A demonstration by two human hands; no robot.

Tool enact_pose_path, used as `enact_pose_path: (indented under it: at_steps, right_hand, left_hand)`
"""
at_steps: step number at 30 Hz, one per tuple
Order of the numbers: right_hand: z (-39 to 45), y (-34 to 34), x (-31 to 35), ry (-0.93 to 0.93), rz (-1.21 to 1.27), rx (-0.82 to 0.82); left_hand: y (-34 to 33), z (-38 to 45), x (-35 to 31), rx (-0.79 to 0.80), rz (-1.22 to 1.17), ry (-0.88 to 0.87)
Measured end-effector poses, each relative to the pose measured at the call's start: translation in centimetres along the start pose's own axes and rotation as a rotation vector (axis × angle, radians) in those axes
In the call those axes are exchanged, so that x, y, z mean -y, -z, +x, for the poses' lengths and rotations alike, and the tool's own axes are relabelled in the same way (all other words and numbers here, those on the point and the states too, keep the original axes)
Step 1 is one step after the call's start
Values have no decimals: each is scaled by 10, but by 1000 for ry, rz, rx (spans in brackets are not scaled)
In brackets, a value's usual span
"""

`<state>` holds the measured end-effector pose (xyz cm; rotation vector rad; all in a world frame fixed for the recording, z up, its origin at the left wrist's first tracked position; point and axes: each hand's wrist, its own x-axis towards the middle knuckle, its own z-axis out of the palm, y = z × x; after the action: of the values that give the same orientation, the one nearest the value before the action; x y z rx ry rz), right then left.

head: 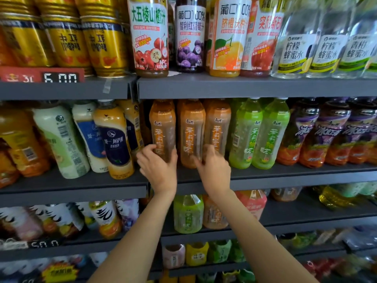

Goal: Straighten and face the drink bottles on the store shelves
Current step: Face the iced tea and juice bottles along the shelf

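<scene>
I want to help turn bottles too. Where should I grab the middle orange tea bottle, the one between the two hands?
Grab the middle orange tea bottle around its lower body, coming straight from the front. Neighbours crowd both sides and the shelf above hides its cap, so only the front is free.

On the top shelf, "大五棱山楂汁" and "NFC" are printed on the hawthorn juice bottle (pixel 150 35), "100%" and "智利红葡萄汁" on the grape juice bottle (pixel 190 35), and "柠檬蜂蜜水" on the clear bottle (pixel 293 50). "5.00" is displayed on the price tag (pixel 61 77). "冰红茶" is marked on the purple-labelled bottle (pixel 328 135).
</scene>
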<state>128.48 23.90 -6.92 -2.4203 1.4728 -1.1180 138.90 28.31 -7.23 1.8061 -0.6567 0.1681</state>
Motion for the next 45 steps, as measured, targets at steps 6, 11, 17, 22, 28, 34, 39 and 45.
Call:
enact_pose_path:
  at_steps: [6, 11, 17, 22, 28, 34, 39, 45]
  right_hand:
    - [15, -6, 20, -110, -131, 141]
    - [26, -4, 19, -116, 5, 214]
    - [28, -2, 18, -147, 59, 219]
    - [28, -5, 17, -166, 122, 212]
    - [27, -3, 8, -100, 9, 199]
    - [18, 14, -1, -98, 84, -24]
    - [13, 15, -15, -224, 11, -34]
    - [22, 3, -25, -282, 90, 68]
  left_hand:
    - [-3, 13, 12, 243, 89, 69]
    - [-5, 13, 14, 199, 83, 56]
    - [-7, 11, 13, 172, 67, 77]
    - [-8, 3, 14, 158, 64, 52]
    - [-9, 10, 12, 173, 52, 71]
    - [-10, 6, 12, 153, 34, 81]
    - [-13, -19, 2, 5, -70, -132]
    - [-35, -33, -9, 79, 109, -254]
